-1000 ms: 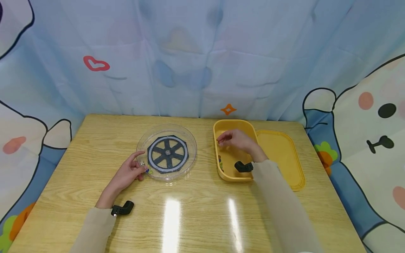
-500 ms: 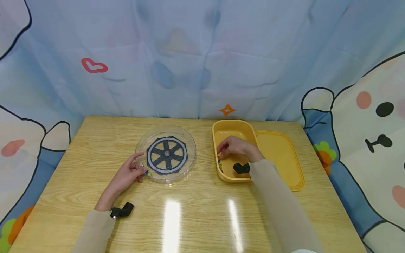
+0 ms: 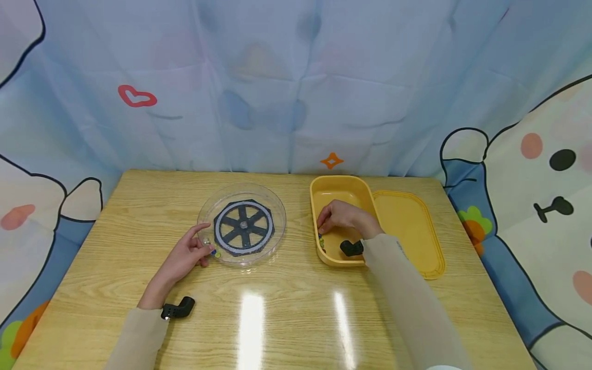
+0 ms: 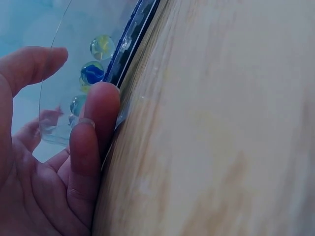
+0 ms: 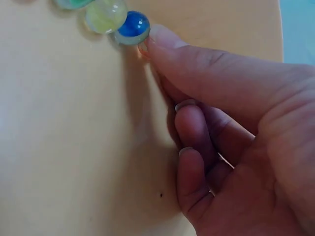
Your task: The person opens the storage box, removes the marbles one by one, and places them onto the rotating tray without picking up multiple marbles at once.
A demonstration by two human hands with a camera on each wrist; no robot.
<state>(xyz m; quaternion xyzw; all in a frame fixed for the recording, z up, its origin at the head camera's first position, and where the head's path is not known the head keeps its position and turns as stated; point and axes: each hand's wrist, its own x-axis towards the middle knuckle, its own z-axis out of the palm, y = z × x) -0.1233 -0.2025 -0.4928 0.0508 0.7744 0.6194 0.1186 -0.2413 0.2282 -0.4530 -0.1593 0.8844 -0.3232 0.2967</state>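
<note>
At a clear round dish (image 3: 280, 239), my left hand (image 3: 185, 254) grips the near-left rim. A dark six-spoked wheel shape (image 3: 244, 237) shows in the dish's middle. Several glass marbles lie by the gripped edge, among them a blue one (image 4: 92, 73) and a yellow-streaked one (image 4: 102, 47) in the left wrist view. My right hand (image 3: 342, 215) reaches into a yellow box (image 3: 342, 186), thumb and finger pinching a marble (image 5: 143, 49) mostly hidden behind the thumb tip. A blue marble (image 5: 134, 24) and a yellow marble (image 5: 106, 15) sit right beside that thumb.
A flat yellow lid (image 3: 413, 234) lies right of the box, partly under the right sleeve (image 3: 411, 293). The wooden table (image 3: 296, 318) ends at the back against a blue patterned curtain (image 3: 277, 103). Black wrist cameras sit on both wrists.
My right hand has come down and toward the near end of the box, to the marbles along its left wall. The left hand keeps its hold on the dish.
</note>
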